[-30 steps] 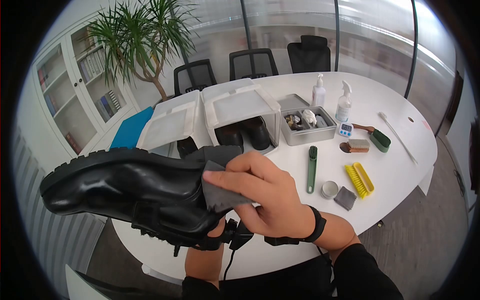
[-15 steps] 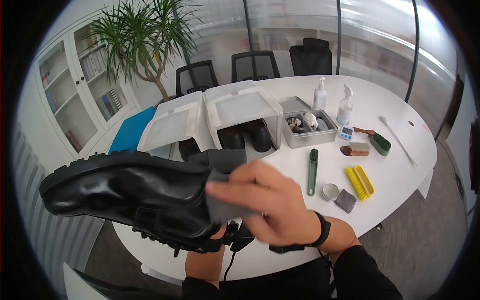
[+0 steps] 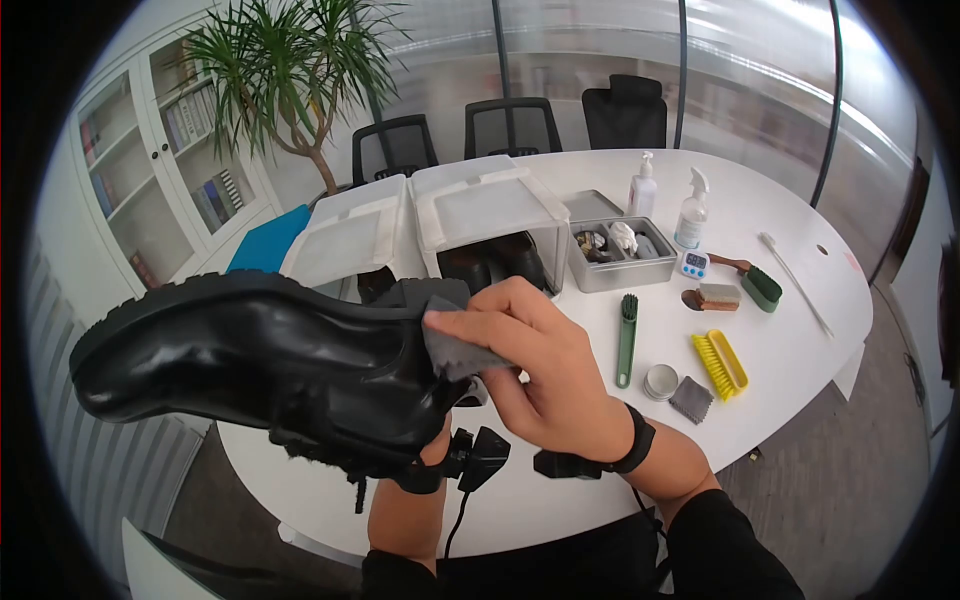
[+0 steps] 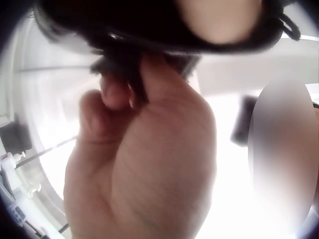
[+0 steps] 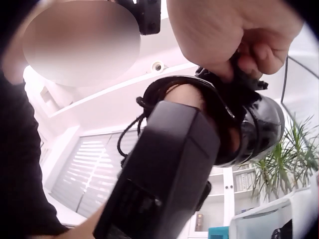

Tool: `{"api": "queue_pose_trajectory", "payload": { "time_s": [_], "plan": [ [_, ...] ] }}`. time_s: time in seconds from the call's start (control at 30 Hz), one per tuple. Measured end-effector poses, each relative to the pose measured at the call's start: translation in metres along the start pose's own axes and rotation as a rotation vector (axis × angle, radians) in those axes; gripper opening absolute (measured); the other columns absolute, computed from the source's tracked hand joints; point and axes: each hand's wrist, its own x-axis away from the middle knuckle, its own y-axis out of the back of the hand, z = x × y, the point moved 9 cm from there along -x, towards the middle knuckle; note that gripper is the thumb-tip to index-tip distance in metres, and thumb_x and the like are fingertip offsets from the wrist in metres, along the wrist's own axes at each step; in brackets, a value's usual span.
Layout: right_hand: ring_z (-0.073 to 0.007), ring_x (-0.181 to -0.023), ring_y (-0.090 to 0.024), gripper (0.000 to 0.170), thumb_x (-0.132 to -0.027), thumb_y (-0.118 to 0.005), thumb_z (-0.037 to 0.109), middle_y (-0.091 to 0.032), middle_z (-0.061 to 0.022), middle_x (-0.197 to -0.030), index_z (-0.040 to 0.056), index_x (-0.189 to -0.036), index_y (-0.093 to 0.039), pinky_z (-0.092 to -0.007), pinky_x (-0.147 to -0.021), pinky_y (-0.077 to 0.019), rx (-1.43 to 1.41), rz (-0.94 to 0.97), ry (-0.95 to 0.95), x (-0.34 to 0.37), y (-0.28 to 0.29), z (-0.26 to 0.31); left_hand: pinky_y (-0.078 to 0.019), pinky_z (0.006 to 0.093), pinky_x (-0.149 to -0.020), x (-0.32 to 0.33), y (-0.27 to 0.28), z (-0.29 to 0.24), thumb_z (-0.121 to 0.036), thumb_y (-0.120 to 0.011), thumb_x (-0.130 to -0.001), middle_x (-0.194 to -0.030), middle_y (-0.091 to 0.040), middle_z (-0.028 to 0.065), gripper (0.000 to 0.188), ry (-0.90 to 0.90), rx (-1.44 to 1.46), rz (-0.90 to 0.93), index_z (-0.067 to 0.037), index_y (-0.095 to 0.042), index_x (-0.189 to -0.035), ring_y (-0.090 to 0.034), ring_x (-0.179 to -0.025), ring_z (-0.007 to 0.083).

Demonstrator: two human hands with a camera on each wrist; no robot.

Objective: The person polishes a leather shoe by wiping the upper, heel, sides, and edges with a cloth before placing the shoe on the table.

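A glossy black shoe (image 3: pixel 230 350) is held sideways above the table in the head view, toe to the left, thick sole facing up. The left hand (image 3: pixel 437 447) is inside the shoe opening; only its wrist end shows and its fingers are hidden. The right hand (image 3: pixel 545 370) pinches a grey cloth (image 3: pixel 458 352) against the heel end, just below the heel block. In the left wrist view, the right hand (image 4: pixel 149 144) has thumb and fingers closed on the cloth under the dark shoe. The shoe (image 5: pixel 264 124) also shows beside the right hand (image 5: pixel 234 35) in the right wrist view.
Behind the shoe stand two clear-fronted boxes (image 3: pixel 490 210) with dark shoes inside. On the right lie a metal tin box (image 3: pixel 625 272), bottles (image 3: pixel 691 215), a timer (image 3: pixel 694 264), a green brush (image 3: pixel 627 340), a yellow brush (image 3: pixel 738 360), a round tin (image 3: pixel 660 381) and another grey cloth (image 3: pixel 691 400).
The right hand and its cloth have moved up towards the heel block. The shoe has risen slightly at the heel and shifted a little left, with the left wrist still in it.
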Motion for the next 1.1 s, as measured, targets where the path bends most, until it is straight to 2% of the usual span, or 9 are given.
{"api": "queue_pose_trajectory", "payload": {
  "time_s": [0.07,0.43,0.6,0.67,0.8,0.83,0.9,1.0,1.1],
  "plan": [
    [-0.0295,-0.077,-0.063,0.054,-0.072,-0.059,-0.01,-0.056,-0.0121,-0.104,0.0042,-0.123,-0.066,-0.0362,-0.066,-0.0527,0.076,-0.029,-0.015,0.0,0.001,-0.002,-0.0526,0.0382,-0.098,0.006,0.003,0.001,-0.019,-0.069,-0.094,-0.13,-0.062,0.0142,0.048,0.006,0.013,-0.001,0.002,-0.053,-0.134,-0.062,-0.115,0.0251],
    [-0.0289,-0.078,-0.064,0.055,-0.072,-0.06,-0.01,-0.056,-0.0119,-0.106,0.0048,-0.124,-0.065,-0.0372,-0.066,-0.0529,0.048,-0.016,-0.004,0.0,0.003,0.003,-0.0526,0.0382,-0.098,-0.004,0.004,0.01,-0.02,-0.069,-0.094,-0.13,-0.062,0.0141,0.049,0.068,0.102,0.001,0.002,-0.053,-0.135,-0.062,-0.115,0.025],
    [-0.028,-0.078,-0.063,0.055,-0.072,-0.059,-0.01,-0.056,-0.0115,-0.106,0.0047,-0.125,-0.064,-0.0368,-0.066,-0.0529,0.046,-0.011,-0.008,0.001,0.002,0.005,-0.0526,0.0382,-0.098,0.012,0.018,0.01,-0.021,-0.068,-0.094,-0.13,-0.062,0.0141,0.049,0.091,0.142,-0.001,0.002,-0.053,-0.135,-0.062,-0.115,0.025],
    [-0.024,-0.08,-0.06,0.063,-0.063,-0.053,-0.012,-0.058,-0.012,-0.097,0.0037,-0.121,-0.072,-0.03,-0.07,-0.0505,-0.043,-0.043,-0.014,0.001,0.004,0.011,-0.0526,0.0382,-0.098,0.022,0.023,0.011,-0.021,-0.068,-0.095,-0.13,-0.062,0.0141,0.049,0.101,0.158,-0.004,0.002,-0.053,-0.135,-0.062,-0.115,0.025],
    [-0.023,-0.08,-0.059,0.065,-0.061,-0.052,-0.011,-0.059,-0.0115,-0.096,0.0038,-0.12,-0.073,-0.0291,-0.07,-0.0496,-0.069,-0.055,0.057,0.006,0.002,0.026,-0.0526,0.0382,-0.098,0.027,0.034,0.011,-0.021,-0.068,-0.095,-0.13,-0.061,0.0141,0.049,0.121,0.194,-0.009,0.002,-0.053,-0.135,-0.061,-0.115,0.025],
    [-0.023,-0.08,-0.059,0.065,-0.061,-0.052,-0.011,-0.059,-0.0115,-0.096,0.0038,-0.12,-0.073,-0.0291,-0.07,-0.0496,-0.069,-0.055,0.056,0.005,0.003,0.023,-0.0526,0.0382,-0.098,0.029,0.035,0.011,-0.021,-0.068,-0.095,-0.13,-0.061,0.014,0.049,0.127,0.202,-0.011,0.002,-0.053,-0.135,-0.061,-0.115,0.025],
    [-0.0261,-0.077,-0.064,0.059,-0.069,-0.056,-0.01,-0.057,-0.0108,-0.104,0.0053,-0.124,-0.069,-0.0333,-0.065,-0.0533,-0.011,-0.027,0.055,0.002,0.004,0.015,-0.0526,0.0382,-0.098,0.03,0.036,0.013,-0.021,-0.068,-0.095,-0.13,-0.061,0.014,0.049,0.137,0.218,-0.015,0.002,-0.052,-0.135,-0.061,-0.115,0.025],
    [-0.0264,-0.077,-0.064,0.059,-0.069,-0.055,-0.01,-0.057,-0.0108,-0.104,0.0063,-0.125,-0.069,-0.0336,-0.065,-0.0538,0.04,-0.053,-0.003,-0.001,0.007,0.002,-0.0526,0.0382,-0.098,0.021,0.026,0.015,-0.022,-0.068,-0.095,-0.13,-0.061,0.014,0.049,0.149,0.241,-0.021,0.002,-0.052,-0.135,-0.061,-0.115,0.025],
    [-0.027,-0.077,-0.064,0.059,-0.07,-0.055,-0.011,-0.057,-0.0109,-0.104,0.0073,-0.124,-0.069,-0.0342,-0.065,-0.054,-0.035,0.007,0.066,0.003,0.007,0.034,-0.0526,0.0382,-0.098,-0.003,0.023,0.019,-0.022,-0.068,-0.095,-0.13,-0.061,0.014,0.049,0.149,0.263,-0.034,0.001,-0.052,-0.135,-0.061,-0.115,0.025]
  ]
}}
